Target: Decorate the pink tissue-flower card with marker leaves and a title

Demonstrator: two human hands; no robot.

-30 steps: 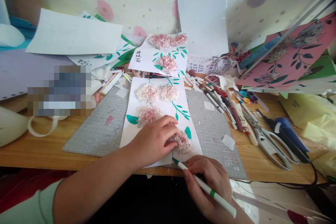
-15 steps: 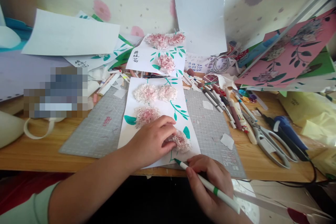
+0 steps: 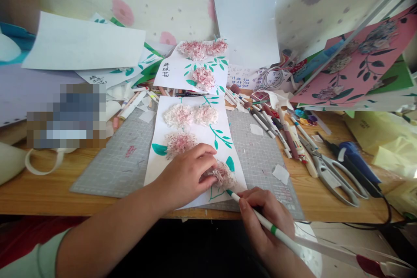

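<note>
My right hand grips a white marker with a green band. Its green tip touches the white paper just below the lower-right pink-and-white ruffled flower. My left hand lies over the paper, fingers bent, thumb and forefinger closed at that flower's left edge. Beneath the flower run thin green lines that meet in a closed outline. A second ruffled flower is partly behind my left hand. Two paler ones sit higher on the sheet, among painted green leaves.
A grey cutting mat lies under the paper. Scissors, a blue-handled tool with a cord, and several pens and brushes lie to the right. Behind stands another flower sheet. At left is a blurred-out object with a white strap.
My right hand has moved the marker tip right and slightly up, towards the flower. The green lines below the flower have grown longer. My left hand has stayed at the flower.
</note>
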